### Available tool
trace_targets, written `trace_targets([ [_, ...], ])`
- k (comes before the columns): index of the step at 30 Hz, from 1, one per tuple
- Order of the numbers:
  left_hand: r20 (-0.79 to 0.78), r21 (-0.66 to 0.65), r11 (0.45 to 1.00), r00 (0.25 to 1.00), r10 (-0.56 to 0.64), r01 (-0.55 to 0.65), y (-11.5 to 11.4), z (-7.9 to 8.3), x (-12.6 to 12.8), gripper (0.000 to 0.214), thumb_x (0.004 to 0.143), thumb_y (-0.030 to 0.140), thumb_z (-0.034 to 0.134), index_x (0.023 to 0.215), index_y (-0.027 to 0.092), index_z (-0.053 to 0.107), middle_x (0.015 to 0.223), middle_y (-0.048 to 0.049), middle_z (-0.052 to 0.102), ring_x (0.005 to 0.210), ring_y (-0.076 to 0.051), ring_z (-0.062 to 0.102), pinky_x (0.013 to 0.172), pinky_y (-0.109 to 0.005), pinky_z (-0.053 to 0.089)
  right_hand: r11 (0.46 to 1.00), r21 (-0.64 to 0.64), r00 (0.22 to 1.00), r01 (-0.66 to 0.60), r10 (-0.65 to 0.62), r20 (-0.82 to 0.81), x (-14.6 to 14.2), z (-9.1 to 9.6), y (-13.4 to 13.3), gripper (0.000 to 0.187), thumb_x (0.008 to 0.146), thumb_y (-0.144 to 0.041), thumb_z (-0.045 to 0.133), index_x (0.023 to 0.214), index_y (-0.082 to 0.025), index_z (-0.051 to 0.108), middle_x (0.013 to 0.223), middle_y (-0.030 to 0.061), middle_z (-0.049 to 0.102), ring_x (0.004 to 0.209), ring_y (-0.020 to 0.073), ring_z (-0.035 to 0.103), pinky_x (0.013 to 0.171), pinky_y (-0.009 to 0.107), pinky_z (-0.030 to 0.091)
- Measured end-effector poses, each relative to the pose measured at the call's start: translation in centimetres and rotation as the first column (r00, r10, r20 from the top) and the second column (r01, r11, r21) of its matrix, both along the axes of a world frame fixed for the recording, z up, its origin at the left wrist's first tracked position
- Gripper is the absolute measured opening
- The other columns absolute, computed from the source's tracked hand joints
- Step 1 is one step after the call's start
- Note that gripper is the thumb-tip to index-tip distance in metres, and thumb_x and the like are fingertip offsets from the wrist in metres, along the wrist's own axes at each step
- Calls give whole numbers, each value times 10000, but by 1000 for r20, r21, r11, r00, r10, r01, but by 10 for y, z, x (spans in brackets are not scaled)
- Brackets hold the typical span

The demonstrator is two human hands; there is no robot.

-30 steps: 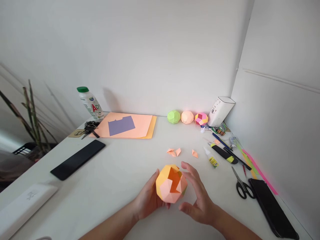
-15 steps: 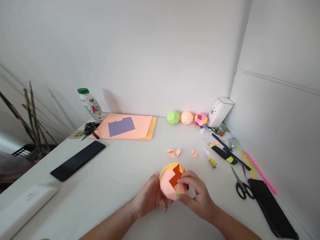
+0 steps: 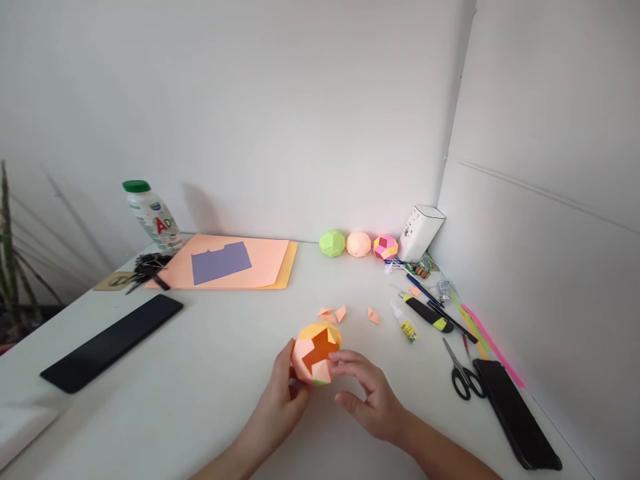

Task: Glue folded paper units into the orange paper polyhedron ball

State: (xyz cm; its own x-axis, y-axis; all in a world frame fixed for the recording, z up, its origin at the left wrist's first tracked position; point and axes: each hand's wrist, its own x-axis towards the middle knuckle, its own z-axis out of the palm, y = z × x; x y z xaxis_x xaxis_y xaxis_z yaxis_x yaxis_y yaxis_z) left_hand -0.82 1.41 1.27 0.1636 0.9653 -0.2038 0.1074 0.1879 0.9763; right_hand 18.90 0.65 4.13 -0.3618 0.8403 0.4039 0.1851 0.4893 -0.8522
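Observation:
A folded paper ball [image 3: 316, 353] in peach, yellow and orange sits between both hands just above the white table [image 3: 220, 360]. My left hand [image 3: 280, 393] cups its left and under side, fingers wrapped round it. My right hand [image 3: 367, 397] holds its right side with thumb and fingertips pressed on the paper. A few small peach folded pieces [image 3: 334, 313] lie on the table just beyond the ball, with another peach piece [image 3: 373, 316] to their right.
Three finished paper balls [image 3: 358, 245] and a white box [image 3: 419, 233] stand by the back wall. Glue [image 3: 404, 325], pens [image 3: 430, 301], scissors [image 3: 463, 373] and a black phone [image 3: 515, 412] lie right. Paper sheets [image 3: 225, 263], a bottle [image 3: 151, 215], keys [image 3: 145, 268] and a black bar [image 3: 110, 341] lie left.
My right hand went from open beside the ball to gripping it. The ball has been turned in both hands. The camera has swung, shifting everything left in view.

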Motion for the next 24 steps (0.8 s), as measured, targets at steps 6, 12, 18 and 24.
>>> trace_targets([
  [6,-88,-23,997,993,75,-78,0,5,0,751,756,320,556,1429,194,247,1060,-84,571,852,-213,618,747,-340,514,995,14,994,95,-95,56,15,-3,12,244,945,-348,481,884,-218,678,1017,88,736,968,202,690,817,343,578],
  [12,-107,-122,992,994,30,-43,4,5,-2,788,765,282,535,1457,191,168,894,-34,585,749,-196,601,672,-316,487,868,233,844,438,-486,225,50,-19,47,172,871,-285,523,808,-198,657,839,101,690,861,250,642,810,432,535],
  [18,-42,-101,994,998,42,-46,7,7,-3,765,714,263,560,1425,184,288,954,-66,614,742,-195,597,645,-292,475,756,316,664,574,-655,360,76,-53,79,431,741,-303,600,1150,-170,570,1191,181,581,1166,370,496,975,611,404],
  [24,-128,-141,988,991,42,-61,4,12,-1,754,719,245,478,1429,210,227,864,-13,572,676,-182,563,579,-275,441,794,332,648,509,-607,460,78,-53,84,295,785,-221,535,1063,-174,621,1061,141,624,1051,300,553,931,485,468],
])
